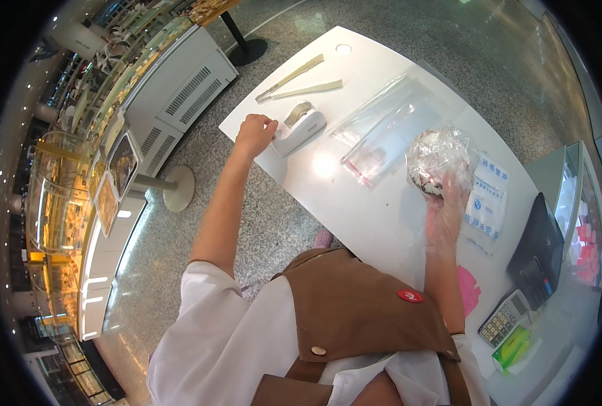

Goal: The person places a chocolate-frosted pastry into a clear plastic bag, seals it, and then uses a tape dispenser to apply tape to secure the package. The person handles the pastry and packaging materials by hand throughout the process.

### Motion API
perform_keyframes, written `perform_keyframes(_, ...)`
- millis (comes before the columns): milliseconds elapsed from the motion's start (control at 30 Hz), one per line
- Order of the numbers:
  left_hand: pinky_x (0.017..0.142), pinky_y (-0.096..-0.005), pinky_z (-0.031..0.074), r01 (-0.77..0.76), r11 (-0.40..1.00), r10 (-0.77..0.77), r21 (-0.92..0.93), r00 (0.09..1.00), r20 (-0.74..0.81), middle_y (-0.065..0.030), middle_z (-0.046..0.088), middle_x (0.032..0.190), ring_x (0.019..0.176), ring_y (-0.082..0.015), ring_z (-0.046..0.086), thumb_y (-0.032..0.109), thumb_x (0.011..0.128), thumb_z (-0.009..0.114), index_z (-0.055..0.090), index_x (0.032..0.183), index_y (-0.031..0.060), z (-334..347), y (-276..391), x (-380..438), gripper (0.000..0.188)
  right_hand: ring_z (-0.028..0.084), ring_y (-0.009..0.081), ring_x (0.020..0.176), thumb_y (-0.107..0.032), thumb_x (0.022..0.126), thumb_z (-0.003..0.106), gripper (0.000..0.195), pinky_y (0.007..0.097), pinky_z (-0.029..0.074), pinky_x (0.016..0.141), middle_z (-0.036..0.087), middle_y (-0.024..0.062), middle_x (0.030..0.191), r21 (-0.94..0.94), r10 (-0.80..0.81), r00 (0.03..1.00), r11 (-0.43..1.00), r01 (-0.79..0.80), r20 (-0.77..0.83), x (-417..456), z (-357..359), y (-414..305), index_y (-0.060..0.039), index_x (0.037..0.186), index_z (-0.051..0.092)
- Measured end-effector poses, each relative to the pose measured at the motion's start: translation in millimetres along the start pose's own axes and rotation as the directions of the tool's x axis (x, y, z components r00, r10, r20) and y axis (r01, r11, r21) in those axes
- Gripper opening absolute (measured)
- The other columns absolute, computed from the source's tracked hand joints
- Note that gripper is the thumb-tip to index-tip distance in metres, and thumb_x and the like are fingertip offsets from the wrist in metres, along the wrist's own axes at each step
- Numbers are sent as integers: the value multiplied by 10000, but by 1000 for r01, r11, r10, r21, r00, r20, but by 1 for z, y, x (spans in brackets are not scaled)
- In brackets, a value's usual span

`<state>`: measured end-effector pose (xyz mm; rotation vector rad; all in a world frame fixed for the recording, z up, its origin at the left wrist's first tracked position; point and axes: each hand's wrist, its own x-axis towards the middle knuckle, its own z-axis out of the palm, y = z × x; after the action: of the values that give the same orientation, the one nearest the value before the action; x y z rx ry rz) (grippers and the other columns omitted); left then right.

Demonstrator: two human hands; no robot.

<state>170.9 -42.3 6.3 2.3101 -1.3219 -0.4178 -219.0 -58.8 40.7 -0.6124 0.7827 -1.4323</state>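
My left hand (254,135) is at the nose of a white tape dispenser (305,129), its fingers curled and its thumb near the cutting edge. Whether a strip of tape lies between the fingertips is too fine to see. A roll of tape (297,114) sits in the dispenser. On the right, my right hand (445,213), in a clear plastic glove, grips a round food item wrapped in clear plastic (435,155). White and dark reddish parts show through the crinkled wrap. The wrap hides some of my fingers.
Tongs (301,81) lie open beyond the dispenser. Flat clear plastic bags (389,132) cover the table's middle. Right of the wrapped item are a printed plastic packet (486,198), a dark electronic device (537,248), a calculator (504,317) and a green tissue pack (513,347). A display case (179,96) stands left.
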Motion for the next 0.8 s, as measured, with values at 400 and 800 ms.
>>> perform_keyframes(400,692,-344,543,232,972,-216,19,869,444,-80,652,913,829,-216,625,409,863,561,606,1055,22,-23,28,15,434,483,298,1178,-154,850,665,729,493,477,911,397,141,1341,-1,76,997,997,-76,-19,10,17,9,-92,1414,206)
perform_keyframes(800,856,-316,530,380,458,-86,-804,919,386,-101,613,984,902,-187,618,217,885,629,563,880,40,-20,-29,-17,189,480,276,1174,-151,853,655,736,467,472,922,402,128,1334,73,120,992,990,-122,32,23,19,16,-109,1423,193)
